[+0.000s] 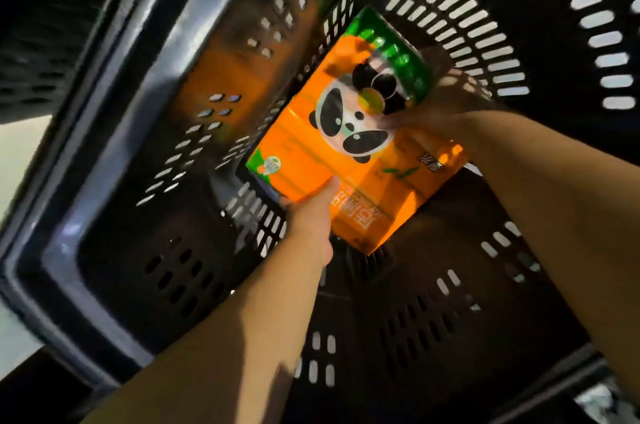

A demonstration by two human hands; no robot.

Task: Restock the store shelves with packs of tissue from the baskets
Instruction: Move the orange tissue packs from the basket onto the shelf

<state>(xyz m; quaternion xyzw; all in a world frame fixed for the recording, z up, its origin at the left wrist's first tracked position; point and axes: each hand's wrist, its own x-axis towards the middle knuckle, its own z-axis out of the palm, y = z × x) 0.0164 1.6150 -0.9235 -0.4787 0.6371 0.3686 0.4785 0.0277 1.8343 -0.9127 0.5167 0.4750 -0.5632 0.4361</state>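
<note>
The orange pack of tissue (349, 146), printed with a panda face, sits deep inside the dark slotted basket (114, 153), apparently the only pack there, clasped between both hands: the left hand (311, 219) has its grip on the near lower edge and the right hand (426, 111) on the far right side. This looks like the pick-up step, so the next move calls for a straight lift past the rim. The basket walls stand close at the pack's left and far end, with more open room toward the right.
</note>
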